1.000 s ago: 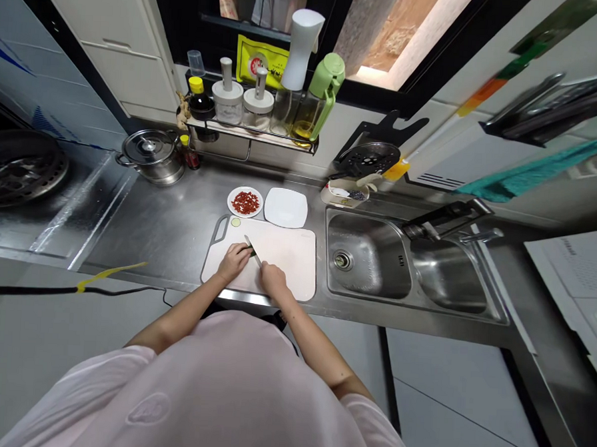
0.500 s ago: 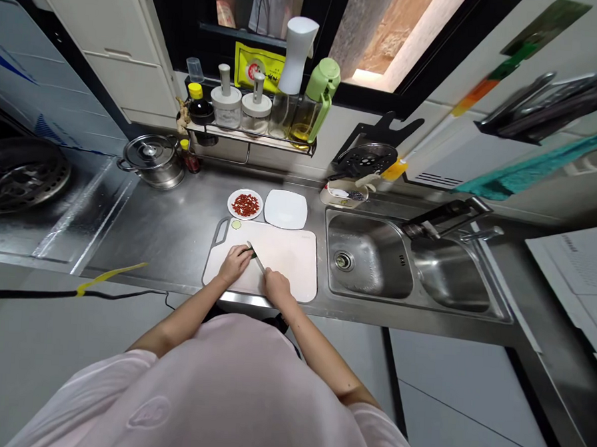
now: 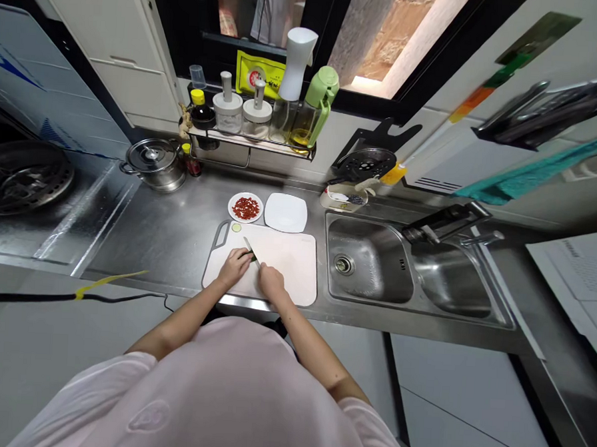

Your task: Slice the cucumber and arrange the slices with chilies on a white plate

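Over the board (image 3: 293, 266), hands (image 3: 272, 281) hold knife (image 3: 252, 249) and vegetable (image 3: 253, 256)

We look down on a steel tabletop (image 3: 168, 237). Far left we have a pot (image 3: 157, 169) beside a small bottle (image 3: 194, 166); mid-scene, a round plate (image 3: 230, 207) and a square plate (image 3: 286, 213), with a cutting board (image 3: 293, 270) on the near side.

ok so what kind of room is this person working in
A kitchen, most likely a home one: there is a double-basin steel sink on the right, a lidded pot on the steel counter, and a rack of seasoning jars and bottles.
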A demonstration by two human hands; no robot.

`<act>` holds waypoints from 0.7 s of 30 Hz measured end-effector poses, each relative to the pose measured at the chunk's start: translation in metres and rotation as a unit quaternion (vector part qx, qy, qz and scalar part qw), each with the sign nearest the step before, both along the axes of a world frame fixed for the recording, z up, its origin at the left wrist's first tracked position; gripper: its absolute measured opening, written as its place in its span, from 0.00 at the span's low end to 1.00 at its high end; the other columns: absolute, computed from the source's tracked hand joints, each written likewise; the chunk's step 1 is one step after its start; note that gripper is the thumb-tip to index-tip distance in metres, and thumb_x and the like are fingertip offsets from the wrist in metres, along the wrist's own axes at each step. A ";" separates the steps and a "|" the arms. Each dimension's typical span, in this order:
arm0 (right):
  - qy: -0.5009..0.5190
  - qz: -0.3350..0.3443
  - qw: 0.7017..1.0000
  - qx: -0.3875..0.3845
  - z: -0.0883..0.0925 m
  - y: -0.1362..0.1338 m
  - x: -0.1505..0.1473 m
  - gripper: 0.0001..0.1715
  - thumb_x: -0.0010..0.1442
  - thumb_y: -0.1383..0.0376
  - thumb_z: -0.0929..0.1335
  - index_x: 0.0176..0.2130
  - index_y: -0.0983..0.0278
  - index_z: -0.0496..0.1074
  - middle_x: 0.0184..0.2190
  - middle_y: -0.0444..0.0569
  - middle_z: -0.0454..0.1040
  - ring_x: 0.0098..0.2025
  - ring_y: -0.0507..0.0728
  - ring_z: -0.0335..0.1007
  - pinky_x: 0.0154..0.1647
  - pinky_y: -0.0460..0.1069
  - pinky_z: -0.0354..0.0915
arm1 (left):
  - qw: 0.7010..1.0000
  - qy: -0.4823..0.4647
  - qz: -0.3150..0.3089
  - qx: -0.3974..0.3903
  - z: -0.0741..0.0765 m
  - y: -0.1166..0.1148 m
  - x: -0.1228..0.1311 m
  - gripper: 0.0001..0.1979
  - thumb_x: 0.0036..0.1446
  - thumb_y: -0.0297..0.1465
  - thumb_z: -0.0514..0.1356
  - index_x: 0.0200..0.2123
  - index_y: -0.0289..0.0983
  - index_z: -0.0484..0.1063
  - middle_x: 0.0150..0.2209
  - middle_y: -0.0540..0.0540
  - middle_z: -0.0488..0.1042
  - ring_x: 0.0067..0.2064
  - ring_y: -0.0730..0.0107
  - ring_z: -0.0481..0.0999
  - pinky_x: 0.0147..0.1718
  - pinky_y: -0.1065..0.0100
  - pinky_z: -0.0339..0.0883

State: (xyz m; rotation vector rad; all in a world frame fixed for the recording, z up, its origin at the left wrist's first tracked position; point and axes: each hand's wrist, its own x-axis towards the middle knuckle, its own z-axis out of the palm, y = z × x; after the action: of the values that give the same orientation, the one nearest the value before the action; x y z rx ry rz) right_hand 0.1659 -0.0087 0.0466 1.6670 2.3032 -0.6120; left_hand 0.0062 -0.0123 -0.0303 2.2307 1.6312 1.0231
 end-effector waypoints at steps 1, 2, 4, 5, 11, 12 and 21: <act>0.004 -0.001 1.000 0.003 0.000 0.002 -0.002 0.13 0.62 0.72 0.56 0.44 0.67 0.63 0.37 0.55 0.74 0.40 0.57 0.72 0.38 0.48 0.62 | 1.000 0.001 0.000 0.000 0.000 0.000 0.000 0.13 0.59 0.29 0.52 0.46 0.42 0.70 0.45 0.44 0.68 0.49 0.65 0.65 0.49 0.59 0.64; 0.006 -0.002 1.000 0.005 0.000 0.004 -0.004 0.13 0.62 0.72 0.56 0.44 0.67 0.63 0.37 0.55 0.74 0.41 0.57 0.71 0.38 0.48 0.62 | 1.000 0.001 0.001 0.000 0.000 0.000 0.000 0.13 0.59 0.29 0.52 0.46 0.42 0.70 0.45 0.44 0.68 0.49 0.65 0.65 0.49 0.59 0.64; 0.008 -0.003 1.000 0.004 -0.001 0.005 -0.005 0.13 0.62 0.72 0.56 0.44 0.67 0.64 0.37 0.55 0.74 0.41 0.57 0.71 0.38 0.48 0.62 | 1.000 0.001 0.001 0.000 -0.001 0.000 0.000 0.13 0.59 0.29 0.52 0.46 0.42 0.70 0.45 0.44 0.68 0.49 0.65 0.65 0.49 0.59 0.63; 0.006 -0.004 1.000 0.003 0.000 0.004 -0.004 0.13 0.62 0.72 0.56 0.44 0.67 0.64 0.37 0.55 0.74 0.41 0.57 0.71 0.38 0.48 0.62 | 1.000 0.001 0.000 -0.001 -0.001 0.000 0.000 0.13 0.59 0.29 0.52 0.46 0.42 0.70 0.45 0.44 0.68 0.49 0.64 0.65 0.49 0.58 0.63; -0.012 -0.004 1.000 -0.017 -0.001 -0.012 0.012 0.13 0.62 0.71 0.56 0.44 0.67 0.64 0.37 0.57 0.74 0.41 0.58 0.71 0.38 0.48 0.61 | 1.000 -0.002 0.000 -0.006 -0.002 0.000 0.000 0.13 0.59 0.29 0.52 0.46 0.41 0.70 0.46 0.43 0.68 0.49 0.64 0.65 0.49 0.58 0.63; -0.013 -0.003 1.000 -0.020 -0.001 -0.015 0.015 0.13 0.63 0.70 0.56 0.44 0.67 0.64 0.37 0.57 0.74 0.41 0.58 0.71 0.38 0.49 0.61 | 1.000 -0.002 0.001 -0.006 -0.002 0.000 0.000 0.13 0.60 0.29 0.52 0.47 0.41 0.70 0.46 0.43 0.68 0.49 0.64 0.65 0.49 0.58 0.64; -0.017 -0.005 0.999 -0.036 0.001 -0.013 0.016 0.13 0.62 0.70 0.57 0.45 0.66 0.63 0.38 0.57 0.73 0.41 0.57 0.71 0.39 0.48 0.60 | 1.000 0.007 0.001 -0.006 -0.003 0.000 0.000 0.13 0.59 0.29 0.52 0.47 0.41 0.70 0.46 0.43 0.68 0.49 0.64 0.65 0.49 0.58 0.64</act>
State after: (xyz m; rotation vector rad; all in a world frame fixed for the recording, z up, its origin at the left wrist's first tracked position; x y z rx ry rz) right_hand 0.1821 -0.0216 0.0478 1.6440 2.2245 -0.6545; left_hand 0.0062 -0.0123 -0.0333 2.2335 1.6417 0.9992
